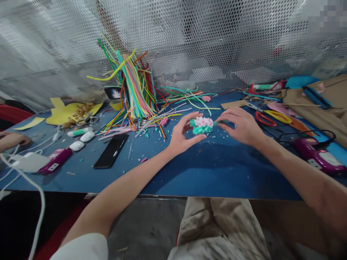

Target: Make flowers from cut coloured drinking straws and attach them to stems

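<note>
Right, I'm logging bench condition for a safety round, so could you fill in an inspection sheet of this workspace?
Surface: blue tabletop, scattered with small cut bits.
Work in hand: fuzzy pink-and-teal piece, held above the tabletop.
Hands: left hand curves around the piece, contact unclear; right hand pinches its thin stem.
Clutter: bundle of coloured pipe cleaners at the back; black phone lying left; scissors with red and yellow handles, right.
Cables: white cable hanging over the near edge, left; black cable by a purple device, right.
Surroundings: perforated panel behind; another person's hand, far left.
</note>
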`<state>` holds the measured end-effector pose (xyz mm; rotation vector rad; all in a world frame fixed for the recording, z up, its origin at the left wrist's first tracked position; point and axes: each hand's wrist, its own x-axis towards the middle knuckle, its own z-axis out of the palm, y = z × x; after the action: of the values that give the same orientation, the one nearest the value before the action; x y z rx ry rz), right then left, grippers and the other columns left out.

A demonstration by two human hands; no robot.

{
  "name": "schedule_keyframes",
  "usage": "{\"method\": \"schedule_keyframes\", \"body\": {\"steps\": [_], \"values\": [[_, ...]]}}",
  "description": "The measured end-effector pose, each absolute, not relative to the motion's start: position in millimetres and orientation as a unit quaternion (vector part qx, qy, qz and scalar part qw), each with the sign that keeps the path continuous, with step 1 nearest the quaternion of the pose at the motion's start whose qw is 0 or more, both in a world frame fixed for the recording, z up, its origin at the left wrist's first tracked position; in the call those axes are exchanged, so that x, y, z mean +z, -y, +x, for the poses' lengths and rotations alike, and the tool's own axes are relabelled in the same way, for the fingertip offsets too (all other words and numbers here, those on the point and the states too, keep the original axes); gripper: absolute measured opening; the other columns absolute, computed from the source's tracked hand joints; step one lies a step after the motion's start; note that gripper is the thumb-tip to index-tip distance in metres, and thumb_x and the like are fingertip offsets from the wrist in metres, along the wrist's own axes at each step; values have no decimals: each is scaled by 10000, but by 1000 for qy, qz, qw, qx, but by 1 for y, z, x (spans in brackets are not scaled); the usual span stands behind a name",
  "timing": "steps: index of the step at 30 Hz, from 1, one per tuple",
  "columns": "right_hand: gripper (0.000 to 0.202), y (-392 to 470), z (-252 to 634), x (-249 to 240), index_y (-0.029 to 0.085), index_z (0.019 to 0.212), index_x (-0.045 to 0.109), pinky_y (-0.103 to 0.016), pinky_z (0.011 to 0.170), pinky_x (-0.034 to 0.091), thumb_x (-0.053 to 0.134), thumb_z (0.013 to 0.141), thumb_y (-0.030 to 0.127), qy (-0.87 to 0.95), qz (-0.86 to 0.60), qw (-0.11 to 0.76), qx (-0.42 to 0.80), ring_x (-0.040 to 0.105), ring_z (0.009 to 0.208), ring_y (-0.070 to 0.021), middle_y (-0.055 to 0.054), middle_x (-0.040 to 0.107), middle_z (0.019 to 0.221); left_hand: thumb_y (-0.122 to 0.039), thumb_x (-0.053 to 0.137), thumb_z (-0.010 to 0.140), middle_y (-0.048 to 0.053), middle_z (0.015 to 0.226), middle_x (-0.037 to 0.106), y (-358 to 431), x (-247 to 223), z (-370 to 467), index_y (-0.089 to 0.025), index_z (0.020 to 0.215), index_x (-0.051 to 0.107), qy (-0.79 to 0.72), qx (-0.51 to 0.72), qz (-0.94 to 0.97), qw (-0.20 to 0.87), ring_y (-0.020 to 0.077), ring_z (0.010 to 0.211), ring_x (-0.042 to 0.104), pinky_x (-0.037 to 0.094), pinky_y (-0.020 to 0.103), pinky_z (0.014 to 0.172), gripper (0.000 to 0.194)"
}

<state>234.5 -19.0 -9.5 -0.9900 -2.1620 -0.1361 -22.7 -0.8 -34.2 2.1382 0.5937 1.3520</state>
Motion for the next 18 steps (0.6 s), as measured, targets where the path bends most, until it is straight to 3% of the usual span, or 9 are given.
{"method": "schedule_keyframes", "body": {"steps": [3,6,9,12,18], "values": [[168,18,236,-10,251,1024,677,-444,999,455,538,960,318,845,-392,361,-52,629,1049,-253,-73,699,1053,-406,827,747,82,1228,661,-4,-42,-24,-246,1299,563,-228,517,781,265,186,988,686,592,337,837,632],[212,19,236,-11,227,1072,661,-408,882,498,527,959,346,839,-423,341,-24,657,982,-248,-82,709,1049,-423,831,735,73,1122,691,-5,-45,-23,-216,1235,599,-238,518,780,257,154,871,681,592,298,756,589],[272,19,236,-11,222,1065,689,-380,783,508,526,961,413,831,-448,329,-7,679,888,-239,-78,735,1001,-443,797,770,83,1108,690,-1,-42,-22,-198,1174,616,-237,520,783,246,162,917,676,580,273,750,505],[285,18,237,-12,244,1034,739,-382,843,507,523,967,418,831,-435,347,-1,685,948,-240,-63,754,1017,-416,775,800,96,1149,670,3,-38,-22,-197,1153,615,-218,517,792,243,180,1004,670,573,266,770,446],[263,19,235,-13,299,1027,774,-388,833,516,556,959,431,805,-450,387,3,692,935,-234,-31,767,986,-340,763,809,76,1061,691,7,-31,-22,-190,1079,645,-216,520,819,111,143,881,668,553,241,688,330]]}}
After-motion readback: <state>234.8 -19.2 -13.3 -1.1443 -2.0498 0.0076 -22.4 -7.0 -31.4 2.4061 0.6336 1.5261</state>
